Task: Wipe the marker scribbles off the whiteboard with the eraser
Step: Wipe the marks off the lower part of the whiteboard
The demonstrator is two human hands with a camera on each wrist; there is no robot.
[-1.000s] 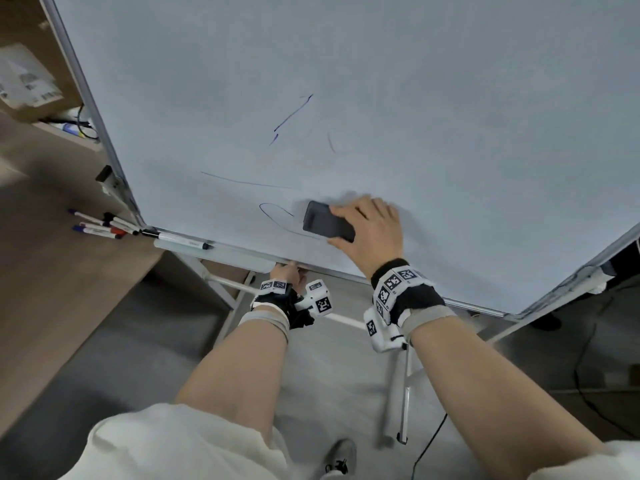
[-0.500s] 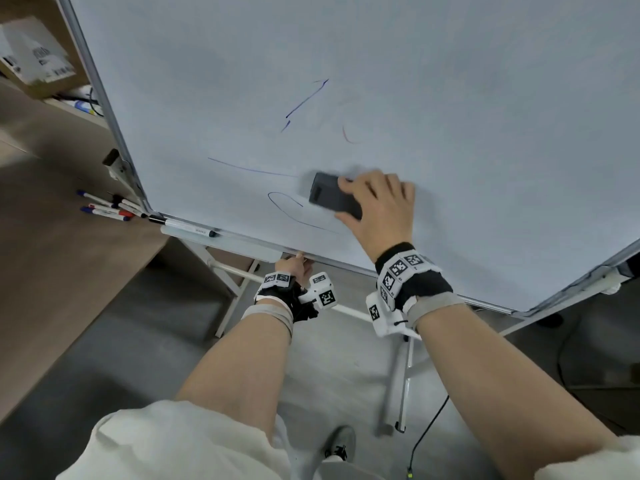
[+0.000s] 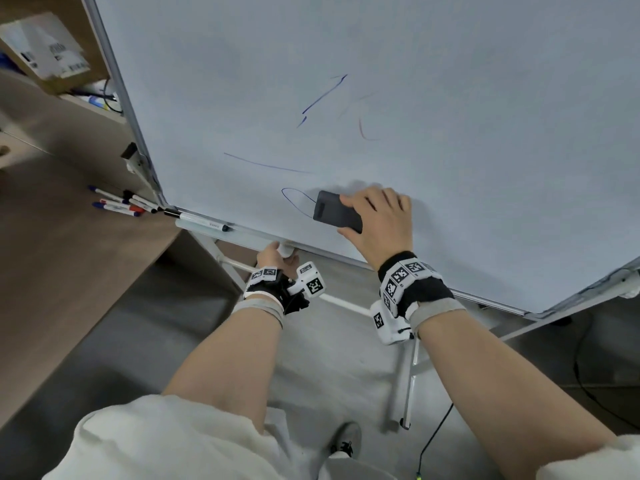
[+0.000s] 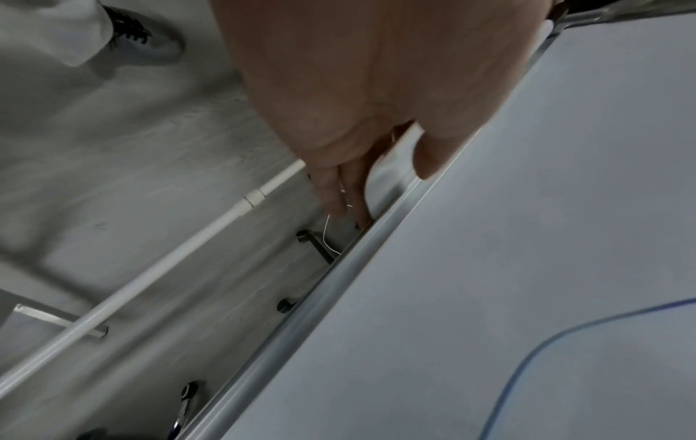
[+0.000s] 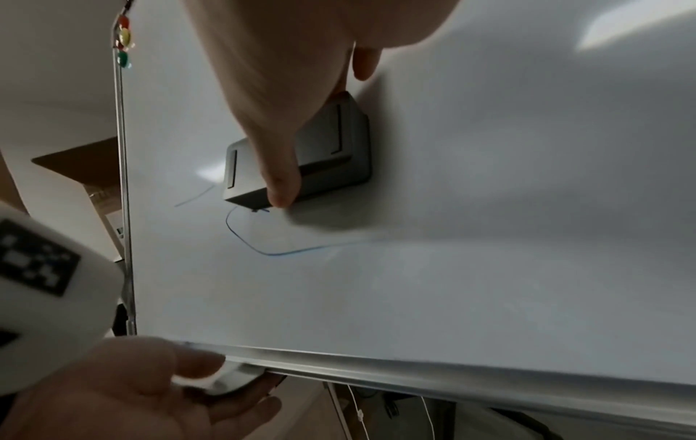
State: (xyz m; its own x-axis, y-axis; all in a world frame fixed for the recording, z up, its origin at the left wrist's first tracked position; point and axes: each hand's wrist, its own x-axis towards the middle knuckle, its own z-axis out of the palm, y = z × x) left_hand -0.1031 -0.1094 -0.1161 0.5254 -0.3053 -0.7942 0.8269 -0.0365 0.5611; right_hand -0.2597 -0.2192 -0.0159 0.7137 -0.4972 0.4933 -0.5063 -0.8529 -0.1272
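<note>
The whiteboard (image 3: 450, 150) (image 4: 527, 238) (image 5: 489, 268) carries a blue loop (image 3: 294, 199) (image 5: 256, 244), a long blue line (image 3: 266, 164), a blue stroke (image 3: 322, 95) and a faint red mark (image 3: 363, 131). My right hand (image 3: 377, 220) (image 5: 320, 128) grips the dark grey eraser (image 3: 336, 214) (image 5: 339, 166) flat against the board, at the loop's right end. Thumb and fingers pinch its long sides. My left hand (image 3: 277, 254) (image 4: 380, 184) (image 5: 150, 387) grips the end of the marker tray (image 3: 242, 237) (image 4: 388, 172) under the board's bottom edge.
A marker (image 3: 197, 218) lies on the tray. Several more markers (image 3: 117, 202) lie on the wooden table at left. A cardboard box (image 3: 45, 53) sits on a shelf behind. The stand's white legs (image 3: 405, 375), a cable (image 3: 433, 438) and my shoe (image 3: 346, 441) are on the floor below.
The eraser rose above the loop's tail, then came back down over it. The tail right of the loop is gone. My left hand kept its hold on the tray.
</note>
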